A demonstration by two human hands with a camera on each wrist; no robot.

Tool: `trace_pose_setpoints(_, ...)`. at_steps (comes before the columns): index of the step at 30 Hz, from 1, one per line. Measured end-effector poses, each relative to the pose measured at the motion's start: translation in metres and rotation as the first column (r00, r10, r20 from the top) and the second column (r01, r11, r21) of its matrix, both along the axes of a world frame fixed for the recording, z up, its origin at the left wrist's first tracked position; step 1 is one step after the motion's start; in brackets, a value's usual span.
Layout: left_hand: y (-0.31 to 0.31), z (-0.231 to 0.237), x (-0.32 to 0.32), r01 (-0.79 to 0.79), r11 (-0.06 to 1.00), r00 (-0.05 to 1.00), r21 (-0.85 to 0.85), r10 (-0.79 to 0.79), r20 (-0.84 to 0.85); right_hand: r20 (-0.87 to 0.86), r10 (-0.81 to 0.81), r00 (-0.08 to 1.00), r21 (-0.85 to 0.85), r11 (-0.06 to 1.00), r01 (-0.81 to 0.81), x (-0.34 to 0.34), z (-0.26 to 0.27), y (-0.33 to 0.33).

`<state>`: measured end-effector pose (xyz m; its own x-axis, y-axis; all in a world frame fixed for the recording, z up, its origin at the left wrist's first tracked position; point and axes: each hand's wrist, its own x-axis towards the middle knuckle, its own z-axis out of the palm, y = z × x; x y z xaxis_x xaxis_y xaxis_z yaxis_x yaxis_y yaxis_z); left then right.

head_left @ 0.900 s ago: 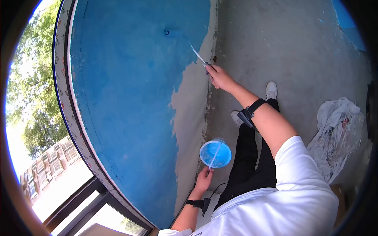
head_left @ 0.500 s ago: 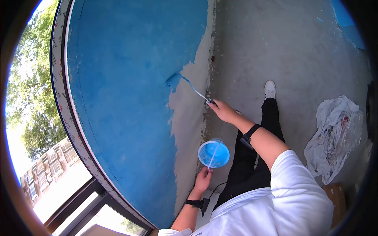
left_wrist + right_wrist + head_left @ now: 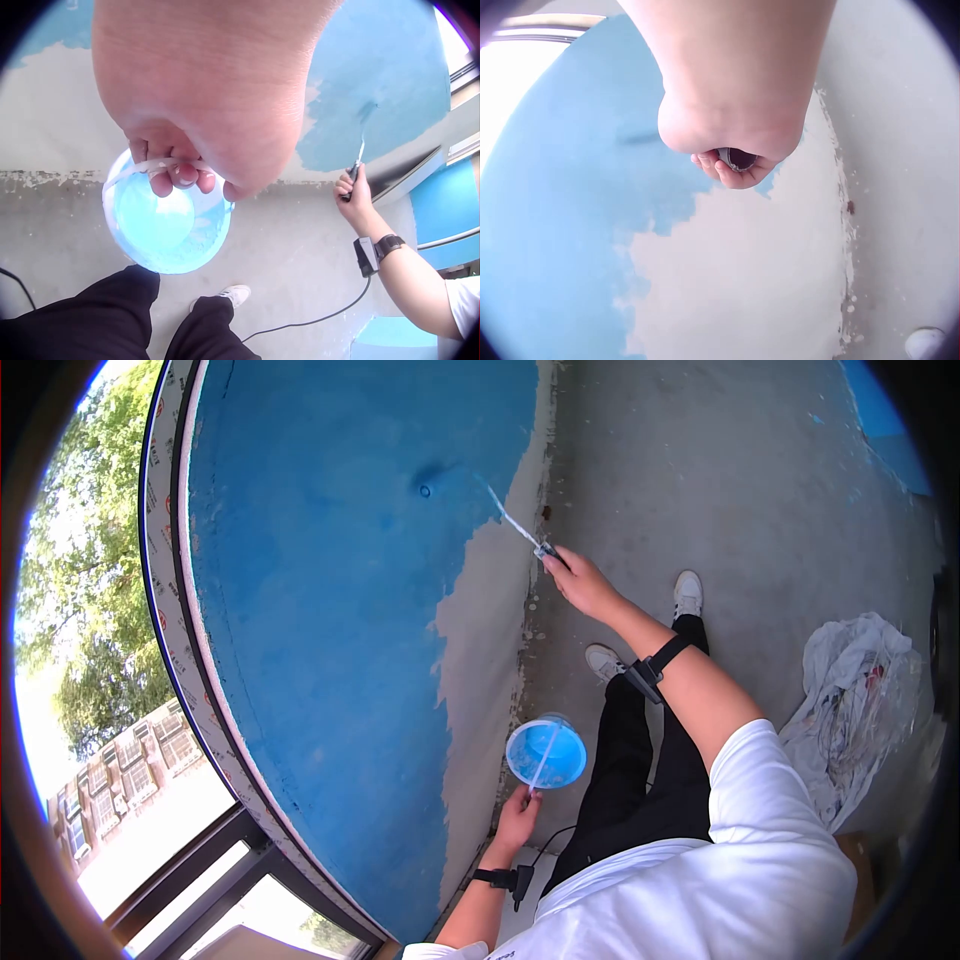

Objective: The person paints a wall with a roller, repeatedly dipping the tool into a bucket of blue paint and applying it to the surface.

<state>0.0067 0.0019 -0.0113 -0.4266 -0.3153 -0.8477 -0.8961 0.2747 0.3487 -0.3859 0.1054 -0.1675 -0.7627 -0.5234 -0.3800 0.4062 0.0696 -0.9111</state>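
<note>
My right hand [image 3: 582, 582] grips the dark handle of a paint roller [image 3: 512, 520], whose thin paint-smeared rod reaches to the wall. The roller's blue head lies against the blue painted part of the wall [image 3: 330, 610], blending with it. Only the handle's hollow end shows beneath the palm in the right wrist view. My left hand [image 3: 517, 818] holds a small bucket [image 3: 114, 214] by its pale bail, fingers curled round it. Blue paint coats the bucket's inside.
Bare grey-white wall [image 3: 485, 600] borders the blue along its lower edge. Crumpled plastic sheeting [image 3: 850, 710] lies on the concrete floor [image 3: 640, 460] at the right. A window frame [image 3: 165, 550] curves along the left. A black cable [image 3: 307, 325] hangs from the right wrist's device.
The roller first travelled toward me along the wall to the ragged paint edge, then back up the view onto the blue, with my right arm following. The bucket stays nearly in place.
</note>
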Motion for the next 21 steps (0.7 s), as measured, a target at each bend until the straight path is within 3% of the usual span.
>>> trace_pose_setpoints(2,0.001,0.002,-0.001,0.001,1.000,1.000,0.000,-0.001,0.012,0.062,-0.037,0.997,-0.042,0.998,0.040,-0.024,0.006,-0.011)
trace_pose_setpoints(4,0.000,0.000,0.002,-0.006,1.000,1.000,0.009,0.006,0.023,-0.066,-0.081,0.995,-0.068,0.995,0.076,-0.038,0.005,-0.020)
trace_pose_setpoints(8,0.001,-0.001,0.006,-0.007,1.000,1.000,-0.001,0.007,0.030,-0.098,-0.011,0.995,0.011,1.000,0.013,-0.036,-0.002,-0.027)
trace_pose_setpoints(17,-0.009,0.000,0.005,-0.004,1.000,0.999,0.019,0.003,0.040,-0.045,0.093,0.995,0.152,0.985,-0.085,0.075,-0.025,-0.010)
trace_pose_setpoints(21,-0.009,0.001,-0.001,0.024,1.000,0.999,-0.002,-0.024,0.033,0.021,0.242,0.970,0.195,0.951,-0.242,0.096,-0.034,0.004)
